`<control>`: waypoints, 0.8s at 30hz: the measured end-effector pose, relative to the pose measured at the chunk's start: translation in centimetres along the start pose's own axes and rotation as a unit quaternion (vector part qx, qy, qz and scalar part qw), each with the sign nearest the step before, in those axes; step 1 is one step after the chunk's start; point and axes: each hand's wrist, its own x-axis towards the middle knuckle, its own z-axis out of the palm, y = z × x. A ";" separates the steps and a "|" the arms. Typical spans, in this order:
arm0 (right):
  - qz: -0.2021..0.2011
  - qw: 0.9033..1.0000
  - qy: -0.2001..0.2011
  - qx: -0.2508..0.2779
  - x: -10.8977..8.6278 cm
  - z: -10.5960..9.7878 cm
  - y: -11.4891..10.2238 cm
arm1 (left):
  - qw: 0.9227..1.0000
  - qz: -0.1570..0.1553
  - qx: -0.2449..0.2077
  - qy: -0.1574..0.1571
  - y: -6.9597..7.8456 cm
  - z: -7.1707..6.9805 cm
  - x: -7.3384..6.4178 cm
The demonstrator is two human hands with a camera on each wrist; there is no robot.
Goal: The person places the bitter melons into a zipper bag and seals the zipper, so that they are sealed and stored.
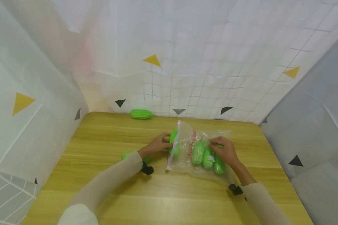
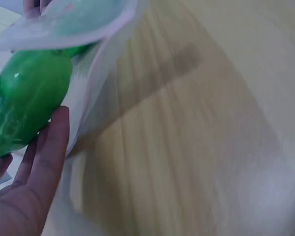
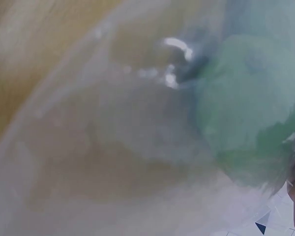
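My left hand (image 1: 156,145) grips a plump, glossy green cucumber-like vegetable (image 1: 173,144) at the mouth of a clear zip bag (image 1: 183,162). In the left wrist view, fingers and thumb lie around that vegetable (image 2: 32,93), which is partly under the bag's pale pink lip (image 2: 83,37). Three similar green vegetables (image 1: 197,153) lie side by side inside the bag. At the bag's right part, my right hand (image 1: 224,151) pinches the plastic next to the rightmost one. The right wrist view shows mostly blurred plastic over a green vegetable (image 3: 246,108).
Another green vegetable (image 1: 141,114) lies at the back edge of the wooden table (image 1: 163,200). One more (image 1: 125,155) is partly hidden behind the left forearm. White sheets with yellow and dark triangles (image 1: 152,60) enclose the back and sides.
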 end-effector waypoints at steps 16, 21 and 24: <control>-0.008 1.000 0.000 -0.003 0.1 -0.1 -0.5 | 1.000 -0.006 -0.016 -0.002 -0.4 2.9 1.0; -0.011 1.000 0.000 0.000 0.0 0.0 -0.4 | 0.998 0.030 0.059 -0.004 -0.6 3.5 2.0; -0.016 1.000 0.001 -0.003 0.0 0.2 -0.3 | 0.996 0.047 0.075 -0.009 -0.6 3.8 2.3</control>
